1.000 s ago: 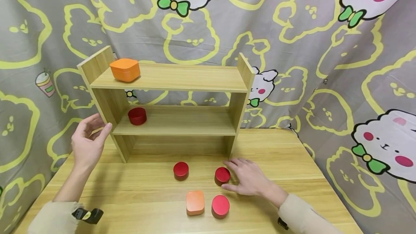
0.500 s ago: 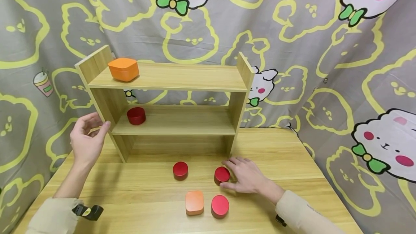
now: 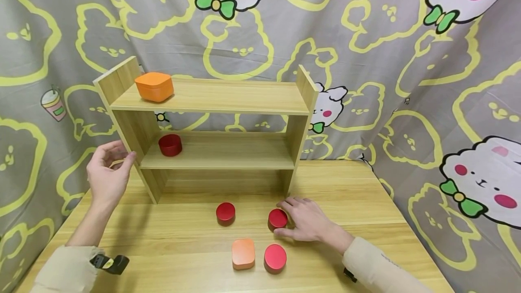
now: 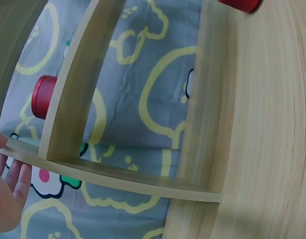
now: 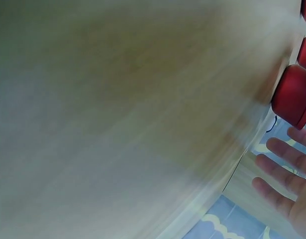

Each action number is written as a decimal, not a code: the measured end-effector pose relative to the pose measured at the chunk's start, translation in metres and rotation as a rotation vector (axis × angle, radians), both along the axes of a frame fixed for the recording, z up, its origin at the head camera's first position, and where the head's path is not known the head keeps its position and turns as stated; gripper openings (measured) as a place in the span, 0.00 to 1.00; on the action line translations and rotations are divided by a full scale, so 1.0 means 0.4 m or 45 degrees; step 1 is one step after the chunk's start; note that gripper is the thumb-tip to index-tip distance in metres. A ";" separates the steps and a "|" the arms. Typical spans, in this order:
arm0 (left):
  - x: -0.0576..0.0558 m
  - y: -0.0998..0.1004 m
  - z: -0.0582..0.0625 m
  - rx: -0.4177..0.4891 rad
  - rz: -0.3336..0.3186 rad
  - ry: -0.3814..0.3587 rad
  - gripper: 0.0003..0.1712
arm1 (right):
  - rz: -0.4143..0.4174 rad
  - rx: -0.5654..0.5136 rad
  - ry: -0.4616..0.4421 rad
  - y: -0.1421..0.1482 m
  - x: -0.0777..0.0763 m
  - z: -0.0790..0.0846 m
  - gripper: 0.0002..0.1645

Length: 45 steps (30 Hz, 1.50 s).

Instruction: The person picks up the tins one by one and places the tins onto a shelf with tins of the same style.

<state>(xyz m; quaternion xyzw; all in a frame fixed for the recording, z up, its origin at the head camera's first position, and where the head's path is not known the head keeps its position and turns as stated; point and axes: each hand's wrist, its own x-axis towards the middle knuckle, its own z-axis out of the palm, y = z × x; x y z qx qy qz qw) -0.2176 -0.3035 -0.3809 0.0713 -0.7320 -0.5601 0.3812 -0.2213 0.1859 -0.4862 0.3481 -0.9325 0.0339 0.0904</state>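
At the left end of a wooden shelf unit (image 3: 220, 162), my left hand (image 3: 107, 173) holds the side panel. In the left wrist view the thumb and the fingers (image 4: 23, 180) lie on opposite sides of that panel. My right hand (image 3: 307, 220) rests low over the table, fingers spread around the right side of a round red box (image 3: 277, 219). In the right wrist view its fingers (image 5: 289, 154) look extended; whether they touch the box is unclear. Another round red box (image 3: 225, 214) stands to its left. Nearer the front are an orange square box (image 3: 243, 254) and a third red box (image 3: 275, 258).
On the upper shelf an orange box (image 3: 154, 87) stands at the left. A round dark red box (image 3: 170, 145) sits at the left of the middle shelf. A patterned grey curtain (image 3: 366, 80) hangs behind the wooden table (image 3: 183, 257).
The head view has shifted very slightly. Both hands keep nearly the same place; the right thumb lies a touch closer to the red box. The boxes stay where they were.
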 end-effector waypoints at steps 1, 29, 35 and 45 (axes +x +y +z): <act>0.000 0.001 0.001 0.004 -0.001 -0.003 0.21 | 0.002 0.007 0.005 0.000 0.000 -0.001 0.44; -0.002 0.003 -0.002 -0.036 0.046 -0.017 0.20 | 0.094 0.047 0.255 -0.010 0.005 0.005 0.38; -0.006 0.003 -0.001 -0.035 0.047 -0.010 0.20 | 0.103 0.040 0.371 -0.012 0.008 0.027 0.37; -0.001 0.004 0.000 -0.052 0.065 -0.026 0.19 | 0.114 0.000 0.427 -0.028 0.010 0.074 0.38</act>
